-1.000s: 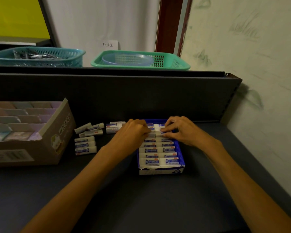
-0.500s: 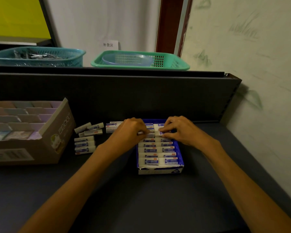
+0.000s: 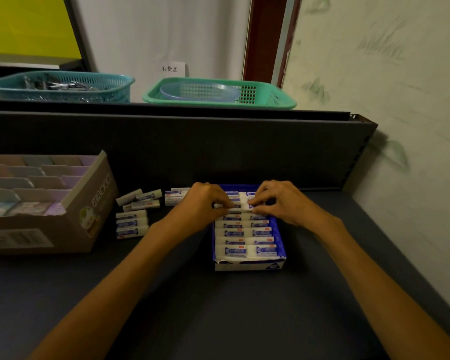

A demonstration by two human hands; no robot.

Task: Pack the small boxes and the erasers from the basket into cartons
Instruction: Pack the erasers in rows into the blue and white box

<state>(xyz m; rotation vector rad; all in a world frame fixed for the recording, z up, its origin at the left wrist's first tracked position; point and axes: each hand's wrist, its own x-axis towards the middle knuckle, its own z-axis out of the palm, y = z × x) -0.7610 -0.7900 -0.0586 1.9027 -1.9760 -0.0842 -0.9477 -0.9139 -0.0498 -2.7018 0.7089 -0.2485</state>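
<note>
white erasers [image 3: 247, 233] rowed inside blue carton [image 3: 248, 266].

Two bare forearms in view, no sleeves visible. Left hand [image 3: 203, 203] and right hand [image 3: 279, 201] bare: no gloves, rings, watch or wristbands. Fingernails short.

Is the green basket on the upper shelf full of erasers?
No: the green basket holds only a pale plastic bowl, while the loose erasers lie on the dark table beside the blue carton.

Both forearms extended forward; left hand [image 3: 202, 203] and right hand [image 3: 278, 201] knuckles up, fingers curled, pinching.
</note>
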